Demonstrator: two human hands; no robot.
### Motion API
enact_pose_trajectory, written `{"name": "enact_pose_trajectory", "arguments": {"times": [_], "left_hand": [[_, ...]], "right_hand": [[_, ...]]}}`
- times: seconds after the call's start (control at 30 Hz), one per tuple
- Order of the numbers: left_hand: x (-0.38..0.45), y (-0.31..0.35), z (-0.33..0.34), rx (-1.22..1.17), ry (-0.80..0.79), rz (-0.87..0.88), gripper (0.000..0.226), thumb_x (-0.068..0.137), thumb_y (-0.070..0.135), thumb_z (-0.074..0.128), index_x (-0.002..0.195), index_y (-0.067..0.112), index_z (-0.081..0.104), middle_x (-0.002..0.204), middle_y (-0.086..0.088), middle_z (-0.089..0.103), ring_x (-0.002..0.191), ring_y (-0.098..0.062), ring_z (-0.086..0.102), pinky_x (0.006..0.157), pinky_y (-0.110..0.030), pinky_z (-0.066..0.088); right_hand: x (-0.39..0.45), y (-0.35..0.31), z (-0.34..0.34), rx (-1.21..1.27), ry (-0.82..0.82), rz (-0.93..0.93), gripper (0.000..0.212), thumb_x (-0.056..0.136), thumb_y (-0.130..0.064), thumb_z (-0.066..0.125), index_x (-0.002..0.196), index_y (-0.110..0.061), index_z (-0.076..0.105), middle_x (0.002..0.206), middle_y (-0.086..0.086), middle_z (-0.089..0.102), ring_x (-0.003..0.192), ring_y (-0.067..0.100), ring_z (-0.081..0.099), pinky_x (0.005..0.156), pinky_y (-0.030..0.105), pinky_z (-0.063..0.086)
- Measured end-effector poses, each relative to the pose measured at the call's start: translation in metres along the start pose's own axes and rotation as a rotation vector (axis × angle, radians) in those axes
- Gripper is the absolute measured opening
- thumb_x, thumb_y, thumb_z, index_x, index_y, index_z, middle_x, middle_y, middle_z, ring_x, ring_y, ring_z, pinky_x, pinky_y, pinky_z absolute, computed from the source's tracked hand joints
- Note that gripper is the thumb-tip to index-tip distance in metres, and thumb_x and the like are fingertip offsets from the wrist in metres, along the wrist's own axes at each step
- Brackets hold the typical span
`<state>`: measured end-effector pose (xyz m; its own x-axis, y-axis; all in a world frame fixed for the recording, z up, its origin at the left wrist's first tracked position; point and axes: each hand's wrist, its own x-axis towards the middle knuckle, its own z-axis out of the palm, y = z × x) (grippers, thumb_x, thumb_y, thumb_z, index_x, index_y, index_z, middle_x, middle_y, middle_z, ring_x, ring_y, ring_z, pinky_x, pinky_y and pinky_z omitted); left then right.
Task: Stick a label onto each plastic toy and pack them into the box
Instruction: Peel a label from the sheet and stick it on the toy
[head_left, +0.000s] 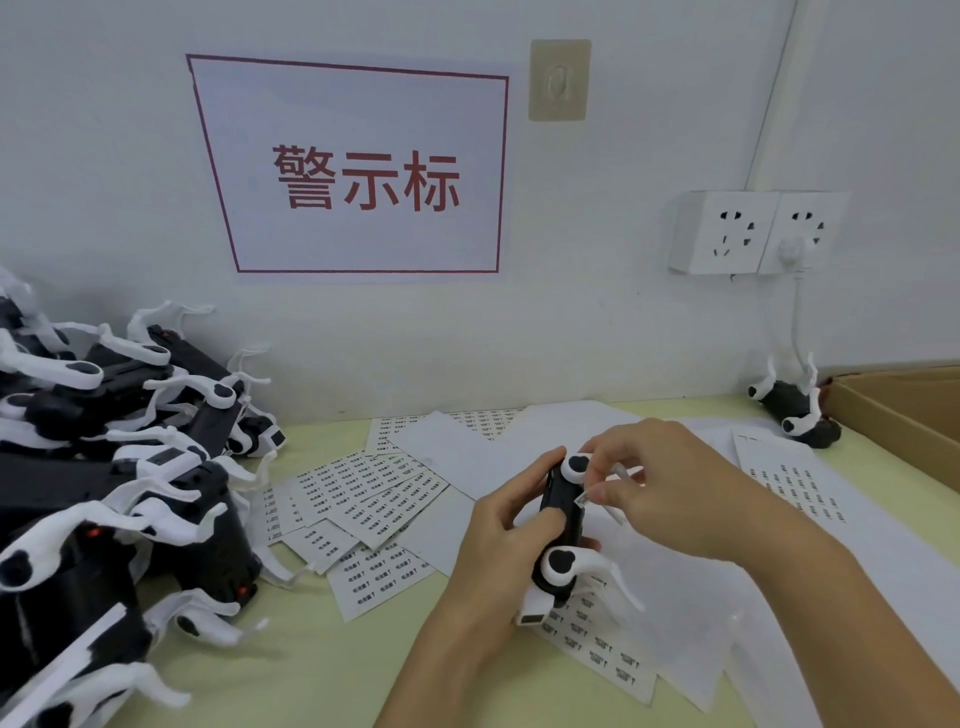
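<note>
Your left hand (498, 545) grips the toy (561, 512) over the sheets (374, 499); your right hand (670, 488) pinches a label (583, 500) against it. Press unevenly and it may wrinkle or sit crooked.

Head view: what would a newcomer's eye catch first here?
The red-lettered sign on the wall, centre. Then the heap of black-and-white toys piled at left. In front, the left hand grips one toy while the right hand presses a small label onto it.
</note>
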<state>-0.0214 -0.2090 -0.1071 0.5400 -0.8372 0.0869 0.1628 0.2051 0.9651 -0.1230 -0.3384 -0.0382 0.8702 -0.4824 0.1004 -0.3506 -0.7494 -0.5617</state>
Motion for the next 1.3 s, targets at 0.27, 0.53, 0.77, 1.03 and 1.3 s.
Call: {"name": "enact_pose_trajectory", "arguments": {"times": [0.27,0.53,0.77,1.03,1.3], "left_hand": [[0.001,-0.001,0.000,0.004,0.009,0.003,0.050,0.078,0.015,0.057,0.116,0.044,0.071,0.121,0.005,0.071,0.093,-0.040,0.073,0.086,-0.046,0.058],[-0.001,0.002,0.002,-0.004,0.037,0.002,0.049,0.078,0.016,0.057,0.115,0.045,0.071,0.117,0.000,0.073,0.092,-0.040,0.073,0.080,-0.041,0.059],[-0.002,0.004,0.004,-0.026,0.061,-0.009,0.047,0.078,0.018,0.059,0.116,0.043,0.071,0.118,0.000,0.073,0.091,-0.041,0.073,0.073,-0.036,0.058],[-0.004,0.006,0.006,-0.022,0.088,-0.016,0.041,0.085,0.019,0.059,0.113,0.045,0.072,0.116,0.005,0.073,0.094,-0.043,0.071,0.076,-0.037,0.058],[-0.002,0.007,0.007,-0.068,0.123,-0.046,0.038,0.101,0.010,0.047,0.116,0.034,0.073,0.113,-0.003,0.074,0.103,-0.050,0.065,0.081,-0.044,0.059]], "right_hand": [[0.000,-0.004,0.001,-0.096,0.001,-0.052,0.020,0.086,-0.023,0.071,0.069,-0.032,0.068,0.111,-0.021,0.061,0.092,-0.015,0.050,0.076,0.006,0.033],[-0.002,-0.008,0.000,-0.171,0.016,-0.089,0.021,0.087,-0.028,0.068,0.067,-0.036,0.067,0.111,-0.022,0.059,0.087,-0.017,0.046,0.072,0.004,0.031],[-0.003,-0.010,-0.001,-0.187,0.025,-0.088,0.021,0.089,-0.028,0.068,0.069,-0.037,0.065,0.113,-0.019,0.060,0.098,-0.003,0.048,0.078,0.013,0.035],[-0.004,-0.013,-0.002,-0.167,0.026,-0.069,0.027,0.089,-0.020,0.069,0.067,-0.035,0.062,0.107,-0.018,0.061,0.099,0.001,0.052,0.085,0.024,0.041],[-0.005,-0.018,-0.002,-0.172,0.036,-0.055,0.029,0.088,-0.018,0.069,0.067,-0.036,0.062,0.110,-0.012,0.063,0.101,0.006,0.054,0.085,0.025,0.043]]}}
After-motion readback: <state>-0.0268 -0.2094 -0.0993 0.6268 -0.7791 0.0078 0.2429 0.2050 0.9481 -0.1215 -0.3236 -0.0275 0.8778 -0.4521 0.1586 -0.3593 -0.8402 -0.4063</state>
